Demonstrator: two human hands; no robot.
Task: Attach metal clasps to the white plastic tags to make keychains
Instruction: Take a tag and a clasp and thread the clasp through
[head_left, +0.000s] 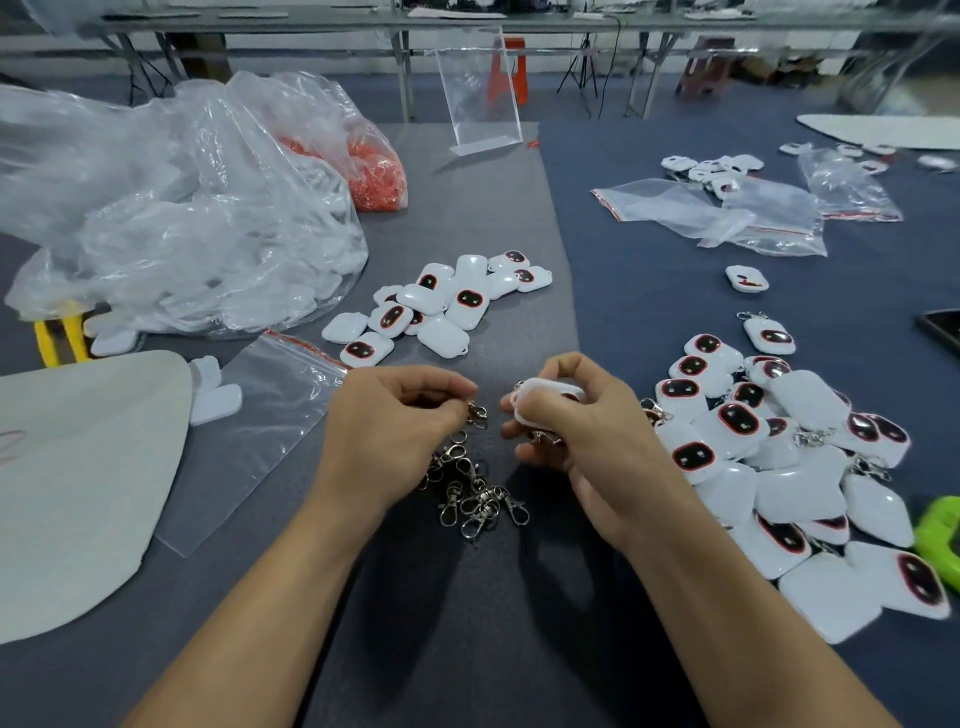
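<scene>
My left hand (387, 421) pinches a metal clasp (476, 414) between thumb and fingertips, just above a loose heap of clasps (470, 491) on the grey table. My right hand (574, 431) grips a white plastic tag (540, 395), its small loop end turned toward the clasp, a short gap between them. A second clasp (543, 436) shows under the right hand's fingers. Bare white tags with dark red-rimmed faces lie in a pile (441, 306) beyond my hands. A larger pile of tags with clasps on them (795, 457) sits to the right.
A big clear bag of white tags (182, 223) and a bag of orange parts (376, 176) fill the left rear. Empty zip bags (260, 426) (727, 213) lie on the table. A pale board (78, 483) is at left, an acrylic stand (483, 93) behind, a green object (940, 535) at right.
</scene>
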